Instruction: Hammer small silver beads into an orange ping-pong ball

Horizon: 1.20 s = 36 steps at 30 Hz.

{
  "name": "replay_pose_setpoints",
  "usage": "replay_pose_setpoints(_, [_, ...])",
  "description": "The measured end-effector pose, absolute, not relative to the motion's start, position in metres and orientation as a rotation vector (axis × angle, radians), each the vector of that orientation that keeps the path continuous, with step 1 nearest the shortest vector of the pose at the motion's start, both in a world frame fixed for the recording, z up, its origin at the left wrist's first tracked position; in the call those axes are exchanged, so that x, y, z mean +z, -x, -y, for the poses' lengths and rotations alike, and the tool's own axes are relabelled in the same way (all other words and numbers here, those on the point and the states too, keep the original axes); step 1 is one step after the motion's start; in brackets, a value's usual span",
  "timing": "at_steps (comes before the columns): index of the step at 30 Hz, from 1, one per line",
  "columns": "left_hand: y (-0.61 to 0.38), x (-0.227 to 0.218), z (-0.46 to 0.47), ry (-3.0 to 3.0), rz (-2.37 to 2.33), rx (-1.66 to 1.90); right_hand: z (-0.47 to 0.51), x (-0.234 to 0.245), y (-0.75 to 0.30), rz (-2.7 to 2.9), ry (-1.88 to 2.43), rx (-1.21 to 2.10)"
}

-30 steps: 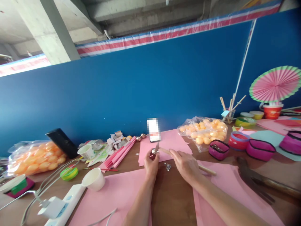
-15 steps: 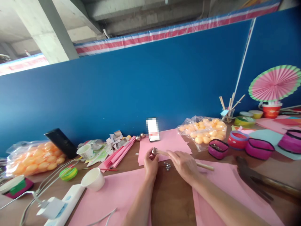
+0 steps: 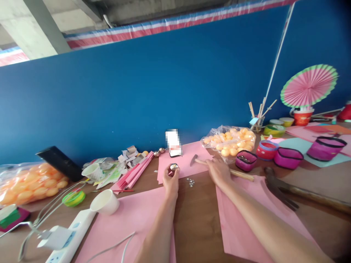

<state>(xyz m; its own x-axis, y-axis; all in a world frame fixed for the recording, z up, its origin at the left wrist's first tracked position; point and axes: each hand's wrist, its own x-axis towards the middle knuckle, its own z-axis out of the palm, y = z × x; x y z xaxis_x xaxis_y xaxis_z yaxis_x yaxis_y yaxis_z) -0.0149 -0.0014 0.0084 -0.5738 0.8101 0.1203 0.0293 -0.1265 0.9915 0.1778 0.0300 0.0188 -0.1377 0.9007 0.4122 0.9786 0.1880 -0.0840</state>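
My left hand [image 3: 170, 179] is closed around a small shiny silver bell [image 3: 173, 167], held up at the fingertips above the brown table [image 3: 200, 223]. My right hand [image 3: 218, 171] grips the wooden handle of a small hammer [image 3: 233, 172]; its metal head [image 3: 193, 159] lies out to the left over a pink paper sheet [image 3: 183, 164]. Several small silver pieces [image 3: 190, 181] lie on the table between my hands.
A bag of orange balls [image 3: 229, 140] and pink and red round boxes [image 3: 288, 157] sit at the right. A larger dark hammer [image 3: 285, 188] lies right of my forearm. At the left are a paper cup [image 3: 105, 202], a white power strip [image 3: 71, 233] and another bag of orange balls [image 3: 24, 184].
The small hammer's head has moved right, away from the bell in my left hand. The view has shifted, so everything sits a little higher and further left.
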Motion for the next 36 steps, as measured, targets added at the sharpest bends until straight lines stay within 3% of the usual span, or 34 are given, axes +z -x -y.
replay_pose_setpoints(10, [0.015,0.002,0.000,-1.042,-1.530,1.720,0.003,0.026,-0.137,2.314,1.071,-0.063])
replay_pose_setpoints(36, [0.015,0.000,-0.002,-1.053,-1.487,1.702,-0.008,0.015,-0.145,2.147,1.125,0.347])
